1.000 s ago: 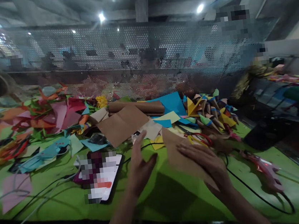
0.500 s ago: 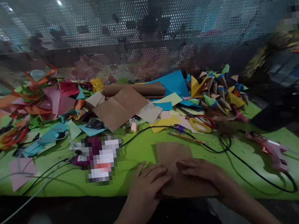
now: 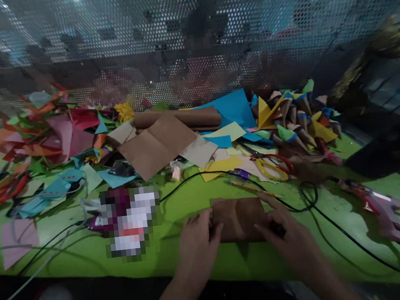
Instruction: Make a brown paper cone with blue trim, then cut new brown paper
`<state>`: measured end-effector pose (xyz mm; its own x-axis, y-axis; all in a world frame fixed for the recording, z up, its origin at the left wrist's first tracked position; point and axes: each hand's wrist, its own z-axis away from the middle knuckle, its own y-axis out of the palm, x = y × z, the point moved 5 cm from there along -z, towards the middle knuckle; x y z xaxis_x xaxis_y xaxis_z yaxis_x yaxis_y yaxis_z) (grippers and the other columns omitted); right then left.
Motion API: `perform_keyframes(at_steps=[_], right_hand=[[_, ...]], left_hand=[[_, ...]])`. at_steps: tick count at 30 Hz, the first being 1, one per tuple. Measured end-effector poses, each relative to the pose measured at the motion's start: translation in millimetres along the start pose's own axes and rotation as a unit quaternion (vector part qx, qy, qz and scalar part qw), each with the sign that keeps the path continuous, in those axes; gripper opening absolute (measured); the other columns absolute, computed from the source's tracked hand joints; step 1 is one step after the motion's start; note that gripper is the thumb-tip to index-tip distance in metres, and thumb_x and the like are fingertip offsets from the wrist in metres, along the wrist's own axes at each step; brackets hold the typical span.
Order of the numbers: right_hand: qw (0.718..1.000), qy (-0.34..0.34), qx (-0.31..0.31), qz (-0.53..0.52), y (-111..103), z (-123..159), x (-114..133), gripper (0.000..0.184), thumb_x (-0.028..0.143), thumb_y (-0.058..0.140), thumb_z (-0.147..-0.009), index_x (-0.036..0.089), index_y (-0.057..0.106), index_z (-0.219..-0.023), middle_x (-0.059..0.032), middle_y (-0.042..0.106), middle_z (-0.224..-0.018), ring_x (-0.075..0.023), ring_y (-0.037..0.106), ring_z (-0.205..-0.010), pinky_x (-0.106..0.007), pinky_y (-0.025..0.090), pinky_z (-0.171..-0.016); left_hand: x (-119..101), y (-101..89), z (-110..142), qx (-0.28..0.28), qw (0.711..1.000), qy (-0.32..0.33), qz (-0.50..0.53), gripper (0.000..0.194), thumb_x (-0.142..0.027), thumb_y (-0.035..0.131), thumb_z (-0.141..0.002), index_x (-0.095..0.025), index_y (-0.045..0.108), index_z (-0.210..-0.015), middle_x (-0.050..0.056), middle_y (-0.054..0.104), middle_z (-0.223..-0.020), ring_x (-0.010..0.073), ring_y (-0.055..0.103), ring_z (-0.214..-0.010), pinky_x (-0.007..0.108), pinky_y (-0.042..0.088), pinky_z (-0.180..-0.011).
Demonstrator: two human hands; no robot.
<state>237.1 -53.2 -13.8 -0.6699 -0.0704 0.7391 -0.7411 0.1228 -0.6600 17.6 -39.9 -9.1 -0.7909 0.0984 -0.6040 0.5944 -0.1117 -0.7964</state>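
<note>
A piece of brown paper (image 3: 239,218) is held by its two sides near the front edge of the green table (image 3: 183,255). My left hand (image 3: 198,234) grips the left side, thumb on the near face and fingers behind. On the right side my right hand (image 3: 281,230) has its thumb against the paper, the fingers reaching along the far edge. A faint crease runs down the paper's middle. Just beyond it lie a pencil (image 3: 253,188) and a black cable (image 3: 293,207).
A pink glue gun (image 3: 384,215) lies to the right, and red-and-yellow scissors (image 3: 274,164) farther back. Coloured paper scraps (image 3: 51,143), a brown paper roll (image 3: 182,119) and small paper cones (image 3: 296,120) pile up along the back. A blurred-out white object (image 3: 136,222) sits at left.
The brown paper lay flat and longer under my hands; now its near part is lifted and turned up, so it looks shorter. My hands have moved to its sides, thumbs in front.
</note>
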Motion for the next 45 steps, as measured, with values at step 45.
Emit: perform_keyframes(at_steps=[45], right_hand=[[0.964,-0.159,0.061,0.203,6.0,4.0,9.0,0.038,0.041,0.036,-0.102,0.032,0.061,-0.129,-0.0043,0.067,-0.085,-0.0180,0.065,-0.070,-0.029,0.052,-0.058]], left_hand=[[-10.5,-1.0,-15.3,0.001,0.995,0.020,-0.093,0.020,-0.016,0.055,-0.089,-0.022,0.061,-0.108,0.001,0.074,-0.079,0.0221,0.069,-0.069,0.035,0.052,-0.062]])
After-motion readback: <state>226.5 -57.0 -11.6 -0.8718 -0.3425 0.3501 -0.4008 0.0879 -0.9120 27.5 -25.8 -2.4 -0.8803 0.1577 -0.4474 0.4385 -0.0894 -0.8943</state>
